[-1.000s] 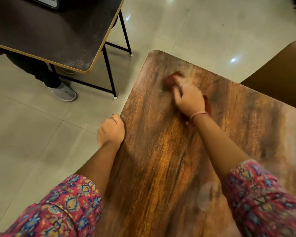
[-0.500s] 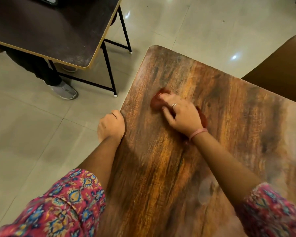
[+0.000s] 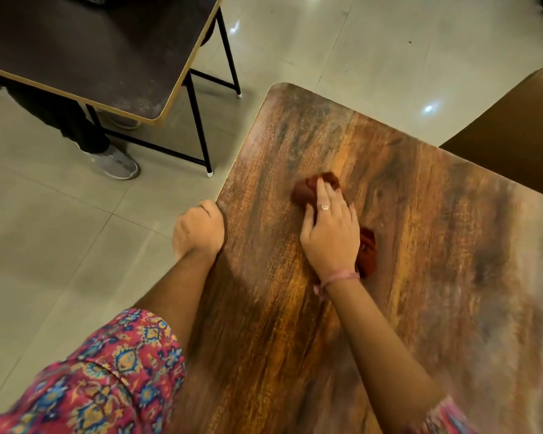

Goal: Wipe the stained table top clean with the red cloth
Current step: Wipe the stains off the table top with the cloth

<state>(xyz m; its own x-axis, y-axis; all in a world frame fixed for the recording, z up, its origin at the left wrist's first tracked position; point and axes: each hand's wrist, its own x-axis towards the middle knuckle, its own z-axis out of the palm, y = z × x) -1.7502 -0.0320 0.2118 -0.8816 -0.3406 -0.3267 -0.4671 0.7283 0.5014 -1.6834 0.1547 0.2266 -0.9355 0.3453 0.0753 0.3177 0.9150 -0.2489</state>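
The wood-grain table top (image 3: 420, 245) fills the right half of the head view, with a pale dull patch along its right and near parts. My right hand (image 3: 329, 239) lies flat on the bunched red cloth (image 3: 308, 189) and presses it onto the table's middle-left area with straight fingers. Cloth shows beyond the fingertips and beside the wrist. My left hand (image 3: 198, 230) grips the table's left edge, its fingers curled over the rim.
A dark table (image 3: 91, 51) on thin black metal legs (image 3: 198, 126) stands at the far left. Under it are a person's dark trouser leg and grey shoe (image 3: 116, 164). A brown seat or surface (image 3: 514, 136) juts in at the right. Tiled floor lies between.
My right hand has dragged the red cloth from near the far left corner back toward me along the table. My left hand has stayed on the edge.
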